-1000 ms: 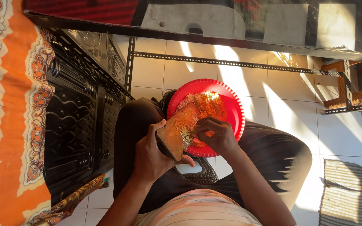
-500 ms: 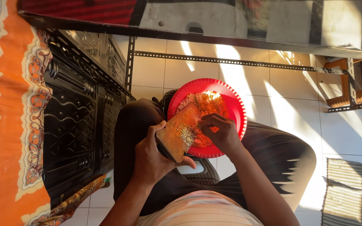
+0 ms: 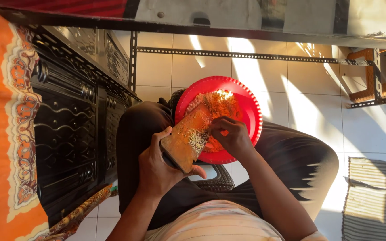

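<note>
My left hand (image 3: 157, 167) grips the lower end of a flat metal grater (image 3: 187, 136), which leans tilted into a red plastic bowl (image 3: 246, 105) resting on my lap. Grated orange shreds (image 3: 217, 103) are piled in the bowl. My right hand (image 3: 231, 136) presses against the grater's face with its fingers curled around a small piece that I cannot make out. My legs in dark trousers (image 3: 291, 160) lie under the bowl.
A black ornate metal gate (image 3: 68, 120) stands at the left beside an orange patterned cloth (image 3: 5, 134). White floor tiles (image 3: 318, 102) lie beyond the bowl, with a metal angle frame (image 3: 246, 54), a wooden stool (image 3: 371, 76) at the right, and a striped mat (image 3: 371, 201).
My right hand has slid a little along the grater's face; the grater and bowl stay in place.
</note>
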